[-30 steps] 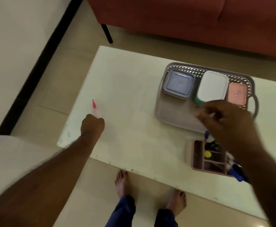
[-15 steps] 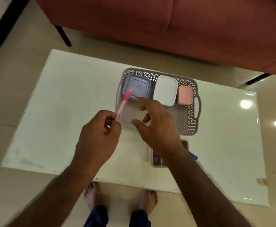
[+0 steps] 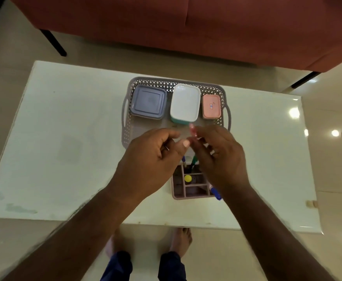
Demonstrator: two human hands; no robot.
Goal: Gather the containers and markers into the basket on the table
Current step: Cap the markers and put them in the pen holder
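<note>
A grey perforated basket point(image 3: 126, 126) stands on the white table point(image 3: 64, 138). It holds a grey-blue container point(image 3: 147, 102), a white container with a teal base point(image 3: 185, 102) and a small pink container point(image 3: 211, 106) in a row at its far side. My left hand point(image 3: 152, 159) and my right hand point(image 3: 220, 157) meet over the basket's near edge. A blurred pink marker point(image 3: 192, 129) stands upright between their fingertips, and both hands seem to pinch it. Below the hands sits a pink organiser point(image 3: 186, 191) with a green marker point(image 3: 194, 160), a yellow-capped marker point(image 3: 188, 178) and a blue marker point(image 3: 215, 193).
A red sofa point(image 3: 186, 27) on black legs runs along the far side of the table. The table's near edge point(image 3: 166, 223) lies just above my bare feet point(image 3: 181, 242). Ceiling lights reflect on the table's right part.
My left hand lifted the pink marker from the table's left side and carried it right to the basket. My right hand came in to meet it, and the marker now sits between both hands.
</note>
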